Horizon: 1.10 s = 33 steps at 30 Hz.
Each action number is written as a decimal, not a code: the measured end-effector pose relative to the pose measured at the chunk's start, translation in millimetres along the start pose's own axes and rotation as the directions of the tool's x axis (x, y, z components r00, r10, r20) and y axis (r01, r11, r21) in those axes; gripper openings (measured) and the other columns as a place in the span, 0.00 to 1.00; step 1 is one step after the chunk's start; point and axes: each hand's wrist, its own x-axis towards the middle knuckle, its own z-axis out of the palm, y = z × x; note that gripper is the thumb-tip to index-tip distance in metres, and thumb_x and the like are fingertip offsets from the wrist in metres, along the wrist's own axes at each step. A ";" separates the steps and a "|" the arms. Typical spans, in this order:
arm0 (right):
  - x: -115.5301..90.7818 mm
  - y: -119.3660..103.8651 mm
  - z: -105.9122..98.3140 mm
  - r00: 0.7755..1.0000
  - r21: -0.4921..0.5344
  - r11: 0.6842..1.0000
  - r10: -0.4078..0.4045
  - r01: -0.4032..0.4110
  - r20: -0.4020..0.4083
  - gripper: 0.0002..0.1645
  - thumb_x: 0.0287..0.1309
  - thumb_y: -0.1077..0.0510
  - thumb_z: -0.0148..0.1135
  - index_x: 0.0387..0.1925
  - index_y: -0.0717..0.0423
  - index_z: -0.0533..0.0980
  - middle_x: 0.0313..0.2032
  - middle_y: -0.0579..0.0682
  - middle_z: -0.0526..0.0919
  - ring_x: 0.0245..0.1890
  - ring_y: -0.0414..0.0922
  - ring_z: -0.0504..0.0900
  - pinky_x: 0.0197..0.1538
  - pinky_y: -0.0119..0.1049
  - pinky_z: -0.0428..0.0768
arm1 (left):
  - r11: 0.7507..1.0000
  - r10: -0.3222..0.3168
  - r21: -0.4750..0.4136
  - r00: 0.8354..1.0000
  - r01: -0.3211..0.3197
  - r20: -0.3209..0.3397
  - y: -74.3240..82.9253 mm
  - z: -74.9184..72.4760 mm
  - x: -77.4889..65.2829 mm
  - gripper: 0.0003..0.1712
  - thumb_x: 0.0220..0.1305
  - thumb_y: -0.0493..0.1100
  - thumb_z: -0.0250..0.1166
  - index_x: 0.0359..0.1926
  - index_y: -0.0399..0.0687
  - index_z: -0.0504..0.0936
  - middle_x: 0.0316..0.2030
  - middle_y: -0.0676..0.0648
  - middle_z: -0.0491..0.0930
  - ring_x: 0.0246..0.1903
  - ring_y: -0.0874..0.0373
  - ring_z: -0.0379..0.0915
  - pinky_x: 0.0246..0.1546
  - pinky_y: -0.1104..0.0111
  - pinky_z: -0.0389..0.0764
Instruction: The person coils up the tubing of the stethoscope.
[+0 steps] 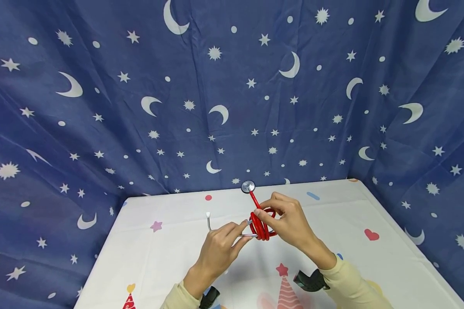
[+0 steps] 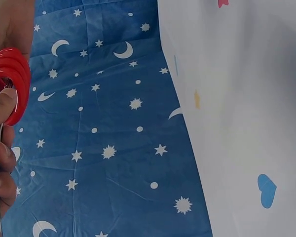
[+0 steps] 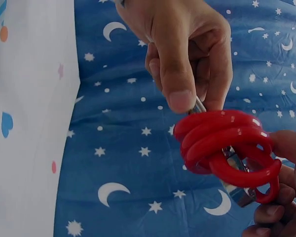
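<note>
A stethoscope is held up over the table, its red tubing (image 1: 260,229) wound in several loops around its metal ear tubes (image 1: 247,235). My left hand (image 1: 216,249) pinches the metal tubes just left of the coil, and a white eartip (image 1: 208,214) sticks up beyond its knuckles. On the other side, my right hand (image 1: 290,221) grips the red tubing between thumb and fingers at the top of the coil. The round chest piece (image 1: 248,186) points away from me at the end of a short straight length of tube. The right wrist view shows the stacked loops (image 3: 222,136) close up.
Beneath the hands lies a white tablecloth (image 1: 170,253) printed with hearts, stars and party hats. A dark blue curtain (image 1: 232,86) with moons and stars hangs behind the table and along its sides. Black wrist devices (image 1: 311,281) sit at both cuffs.
</note>
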 end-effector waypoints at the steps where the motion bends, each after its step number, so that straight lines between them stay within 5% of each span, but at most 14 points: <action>1: 0.1 0.0 1.3 1.000 0.001 1.000 0.006 -0.006 0.006 0.04 0.52 0.59 0.74 0.31 0.49 0.87 0.21 0.36 0.71 0.23 0.34 0.65 0.24 0.27 0.65 | 1.000 -0.001 0.000 1.000 0.001 -0.003 -0.6 -0.1 -0.3 0.20 0.56 0.45 0.73 0.49 0.43 0.85 0.27 0.53 0.81 0.22 0.66 0.74 0.24 0.82 0.74; 16: 5.0 5.2 9.2 0.969 -0.042 0.974 0.227 -0.224 0.102 0.05 0.53 0.53 0.72 0.28 0.47 0.83 0.27 0.42 0.73 0.27 0.41 0.68 0.28 0.30 0.69 | 0.998 -0.056 -0.011 0.998 0.056 0.023 -7.8 2.2 -7.1 0.19 0.54 0.45 0.74 0.46 0.44 0.86 0.27 0.55 0.82 0.20 0.68 0.71 0.21 0.82 0.71; 20: 6.0 7.8 8.5 0.966 -0.040 0.970 0.242 -0.239 0.093 0.12 0.52 0.50 0.73 0.37 0.48 0.81 0.29 0.43 0.71 0.28 0.42 0.68 0.27 0.30 0.68 | 0.999 -0.047 -0.013 0.999 0.047 0.012 -8.3 2.3 -6.7 0.18 0.54 0.45 0.74 0.46 0.43 0.86 0.26 0.54 0.81 0.19 0.68 0.70 0.21 0.83 0.69; 24: 7.1 12.2 8.1 0.964 0.038 0.972 0.225 -0.232 0.140 0.19 0.54 0.50 0.72 0.48 0.47 0.80 0.39 0.43 0.76 0.37 0.43 0.73 0.34 0.32 0.75 | 0.999 -0.044 -0.027 0.999 0.044 0.008 -8.5 2.3 -6.4 0.18 0.55 0.45 0.74 0.46 0.43 0.86 0.26 0.55 0.81 0.19 0.69 0.69 0.21 0.83 0.68; 29: 6.3 18.3 8.7 0.961 0.175 0.966 0.147 -0.191 0.235 0.14 0.59 0.55 0.69 0.48 0.46 0.83 0.53 0.44 0.79 0.55 0.47 0.77 0.51 0.43 0.80 | 0.998 -0.049 -0.046 0.999 0.049 0.012 -7.9 1.7 -6.0 0.18 0.55 0.45 0.74 0.46 0.44 0.86 0.26 0.56 0.81 0.19 0.70 0.68 0.22 0.85 0.68; 33: 4.2 19.2 7.9 0.935 0.231 0.938 0.182 -0.258 0.304 0.12 0.62 0.52 0.65 0.47 0.45 0.83 0.53 0.45 0.83 0.54 0.44 0.81 0.52 0.40 0.83 | 0.994 -0.061 -0.094 0.998 0.060 -0.007 -7.7 1.0 -4.2 0.19 0.54 0.44 0.74 0.47 0.44 0.86 0.25 0.57 0.81 0.19 0.70 0.68 0.23 0.86 0.67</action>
